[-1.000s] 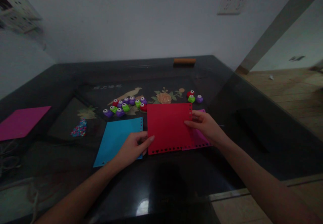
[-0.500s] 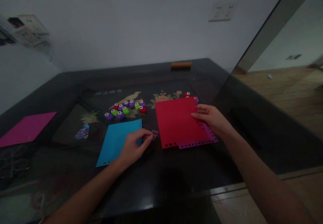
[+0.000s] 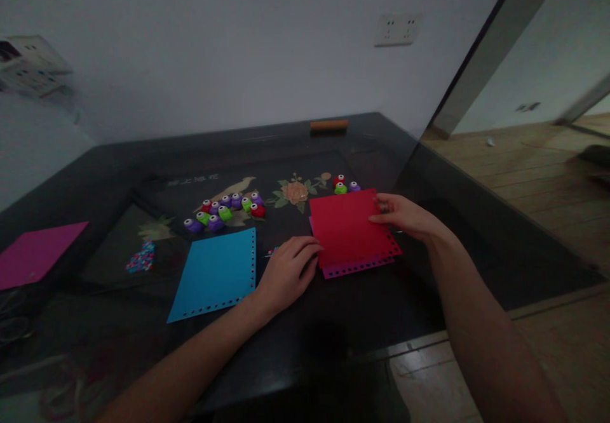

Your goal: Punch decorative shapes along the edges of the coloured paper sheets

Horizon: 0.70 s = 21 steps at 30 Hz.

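A red punched sheet (image 3: 350,229) lies over a magenta punched sheet (image 3: 359,267) whose lower and left edges show beneath it. My right hand (image 3: 400,216) pinches the red sheet at its right edge, thumb on top. At the left edge, my left hand (image 3: 290,267) has its bent fingers closed on the same sheet; the fingertips are partly hidden. A few small beads (image 3: 271,253) show just behind the left hand. To its left lies a blue sheet (image 3: 214,270) with holes along its right and lower edges.
Several purple, green and red one-eyed toys (image 3: 223,212) stand behind the blue sheet. Similar toys (image 3: 340,188) sit behind the red one. A bead pile (image 3: 142,258) and a pink sheet (image 3: 40,255) are at left. A brown stick (image 3: 328,126) lies near the wall.
My left hand has moved right from the beads to the red sheet's left edge. The red sheet has shifted and turned, now lying more squarely over the magenta one. The view has swung right.
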Tool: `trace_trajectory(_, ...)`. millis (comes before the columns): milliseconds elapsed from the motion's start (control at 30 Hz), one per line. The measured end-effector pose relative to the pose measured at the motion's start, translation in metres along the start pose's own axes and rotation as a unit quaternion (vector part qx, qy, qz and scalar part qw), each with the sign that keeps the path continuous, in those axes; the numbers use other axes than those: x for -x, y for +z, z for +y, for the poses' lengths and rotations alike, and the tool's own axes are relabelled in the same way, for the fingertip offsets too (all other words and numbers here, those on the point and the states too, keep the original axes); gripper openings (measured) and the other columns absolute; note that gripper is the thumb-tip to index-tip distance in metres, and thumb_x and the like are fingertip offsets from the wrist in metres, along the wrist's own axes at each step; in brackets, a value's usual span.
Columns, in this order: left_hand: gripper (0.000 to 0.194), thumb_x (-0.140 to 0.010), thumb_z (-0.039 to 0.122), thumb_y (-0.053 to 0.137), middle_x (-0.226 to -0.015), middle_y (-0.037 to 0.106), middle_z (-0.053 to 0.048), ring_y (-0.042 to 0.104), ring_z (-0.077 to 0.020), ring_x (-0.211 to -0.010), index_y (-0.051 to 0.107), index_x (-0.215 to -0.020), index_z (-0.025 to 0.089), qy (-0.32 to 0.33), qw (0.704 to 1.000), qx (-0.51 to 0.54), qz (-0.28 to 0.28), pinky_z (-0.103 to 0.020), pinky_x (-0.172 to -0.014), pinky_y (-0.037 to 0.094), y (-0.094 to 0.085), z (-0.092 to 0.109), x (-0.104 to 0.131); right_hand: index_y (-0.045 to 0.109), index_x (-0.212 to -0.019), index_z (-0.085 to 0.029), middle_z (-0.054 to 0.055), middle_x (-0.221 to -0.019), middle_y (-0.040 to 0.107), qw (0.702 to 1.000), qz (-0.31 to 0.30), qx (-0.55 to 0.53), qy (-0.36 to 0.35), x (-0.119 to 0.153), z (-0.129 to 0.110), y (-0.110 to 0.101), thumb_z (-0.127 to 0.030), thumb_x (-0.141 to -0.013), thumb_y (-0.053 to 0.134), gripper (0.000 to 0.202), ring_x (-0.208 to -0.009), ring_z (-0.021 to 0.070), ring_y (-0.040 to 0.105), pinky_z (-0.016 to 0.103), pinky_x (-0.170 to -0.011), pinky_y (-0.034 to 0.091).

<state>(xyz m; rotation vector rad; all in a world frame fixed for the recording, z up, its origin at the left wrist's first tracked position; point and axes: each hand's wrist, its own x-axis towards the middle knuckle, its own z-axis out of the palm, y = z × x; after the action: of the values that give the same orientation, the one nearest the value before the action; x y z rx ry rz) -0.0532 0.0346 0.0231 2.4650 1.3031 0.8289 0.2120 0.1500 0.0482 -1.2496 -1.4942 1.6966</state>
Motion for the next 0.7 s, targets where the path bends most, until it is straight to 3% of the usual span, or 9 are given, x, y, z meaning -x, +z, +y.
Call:
trace_trajectory(167,0.029,-0.088,0.012,0.046,-0.118,0.055,-0.010,0.051,-0.0208,-0.111,0.053,-0.115,0.018,0.000,1.000,-0.005,-0.003,-0.039,-0.093,0.046,0.005,-0.004,0.005,0.059,-0.102,-0.019,0.004,-0.092,0.070,1.000,0.001,0.011,0.015,0.000,0.002,-0.006,-0.011,-0.065,0.071,0.039,-0.072,0.0154,0.067,0.030,-0.071,0.055)
trace_trajectory(400,0.036,-0.085,0.016,0.051,-0.133,0.045,-0.013,0.044,-0.0280,-0.122,0.049,-0.121,0.019,0.000,0.997,-0.062,-0.036,-0.049,-0.099,0.041,0.006,-0.003,0.006,0.059,-0.093,-0.020,0.002,-0.087,0.070,0.997,0.012,0.056,0.049,-0.005,0.006,-0.003,-0.010,-0.065,0.070,0.031,-0.073,0.0151,0.066,0.026,-0.064,0.055)
trace_trajectory(700,0.041,-0.087,0.012,0.045,-0.135,0.048,-0.012,0.042,-0.0245,-0.128,0.048,-0.127,0.020,0.021,0.990,-0.107,-0.086,-0.049,-0.108,0.032,0.011,-0.003,0.008,0.058,-0.096,-0.020,0.004,-0.092,0.070,0.997,-0.009,0.061,0.054,-0.010,0.015,-0.005,-0.014,-0.065,0.072,0.034,-0.076,0.0167,0.066,0.028,-0.068,0.055)
